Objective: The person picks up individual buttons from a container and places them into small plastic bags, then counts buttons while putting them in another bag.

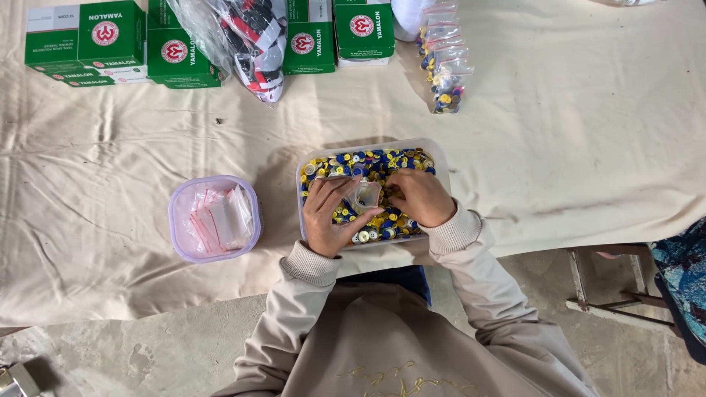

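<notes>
A clear rectangular tub (441, 156) full of small blue, yellow and white round pieces (375, 163) sits on the cream cloth right in front of me. My left hand (329, 217) holds a small clear plastic bag (365, 195) over the tub. My right hand (421, 196) is at the bag's right side with its fingers curled down into the pieces. Both wrists rest at the tub's near rim.
A round-cornered lilac tub (176, 220) with several empty small bags (220, 218) sits to the left. Green boxes (88, 40) and a plastic sack (254, 40) line the far edge. Filled small bags (445, 66) lie in a row behind. A wooden frame (610, 301) stands at right.
</notes>
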